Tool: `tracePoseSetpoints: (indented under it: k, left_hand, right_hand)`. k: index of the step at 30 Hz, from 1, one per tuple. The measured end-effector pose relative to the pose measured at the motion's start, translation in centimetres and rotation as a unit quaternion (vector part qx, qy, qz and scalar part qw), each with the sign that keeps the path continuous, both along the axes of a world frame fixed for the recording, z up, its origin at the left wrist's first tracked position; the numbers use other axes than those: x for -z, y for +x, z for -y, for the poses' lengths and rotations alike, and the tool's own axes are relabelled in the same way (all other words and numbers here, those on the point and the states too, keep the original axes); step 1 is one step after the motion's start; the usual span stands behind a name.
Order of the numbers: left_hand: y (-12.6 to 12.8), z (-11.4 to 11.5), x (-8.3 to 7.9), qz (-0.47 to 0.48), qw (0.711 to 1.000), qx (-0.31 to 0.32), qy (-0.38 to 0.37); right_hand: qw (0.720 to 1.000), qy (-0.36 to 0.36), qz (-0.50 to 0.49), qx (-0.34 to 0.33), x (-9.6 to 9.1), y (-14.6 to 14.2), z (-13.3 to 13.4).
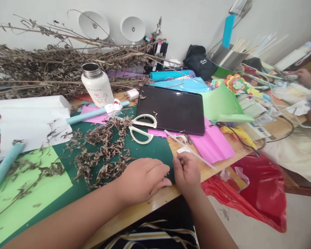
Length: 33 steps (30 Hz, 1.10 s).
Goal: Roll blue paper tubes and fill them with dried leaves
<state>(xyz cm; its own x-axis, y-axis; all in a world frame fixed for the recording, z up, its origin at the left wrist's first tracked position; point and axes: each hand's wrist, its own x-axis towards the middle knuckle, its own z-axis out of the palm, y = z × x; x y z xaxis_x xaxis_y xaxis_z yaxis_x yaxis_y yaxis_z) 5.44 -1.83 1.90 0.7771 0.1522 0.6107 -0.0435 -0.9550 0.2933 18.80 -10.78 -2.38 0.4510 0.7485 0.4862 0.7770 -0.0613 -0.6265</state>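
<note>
My left hand (145, 178) rests at the front edge of the green mat (155, 152), its fingers curled toward the thumb; whatever they may hold is hidden. Just to its right, my right hand (188, 173) is closed in a pinch, with a small brownish bit barely showing at the fingertips. Beside my left hand lies a loose heap of dried leaves (101, 148). Scissors (142, 138) with cream handles lie behind the hands, their blades partly under the leaves. A thin translucent stick (191, 150) lies behind my right hand.
A black tablet (171, 109) lies behind the scissors. An open white bottle (97, 86) stands before bundled dried stalks (41, 65). Green paper (28, 186) lies at left. A red plastic bag (259, 193) hangs at the table's right edge; another person's hand (303, 77) shows beyond.
</note>
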Motion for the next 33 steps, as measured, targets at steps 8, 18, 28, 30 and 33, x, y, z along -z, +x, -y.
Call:
tracePoseSetpoints:
  k: [8, 18, 28, 30, 33]
  left_hand:
    - [-0.1, -0.3, 0.4, 0.035, 0.998, -0.002, 0.052]
    - [-0.2, -0.1, 0.9, 0.064, 0.995, 0.014, -0.076]
    - [-0.4, 0.2, 0.9, 0.016, 0.997, 0.002, -0.080]
    - [-0.3, 0.2, 0.8, 0.008, 0.996, 0.016, -0.086]
    - [-0.3, 0.2, 0.8, -0.001, 0.994, 0.037, -0.103]
  right_hand:
    - [0.974, -0.180, 0.092, -0.098, -1.3, 0.5, 0.3]
    - [0.964, 0.060, -0.177, -0.188, -2.8, -1.0, 0.6]
    - [0.963, 0.148, 0.041, -0.221, -3.0, -1.1, 0.2]
    - [0.954, 0.155, 0.110, -0.232, -3.2, -0.7, 0.1]
    - [0.940, 0.155, 0.173, -0.248, -3.8, -0.4, 0.0]
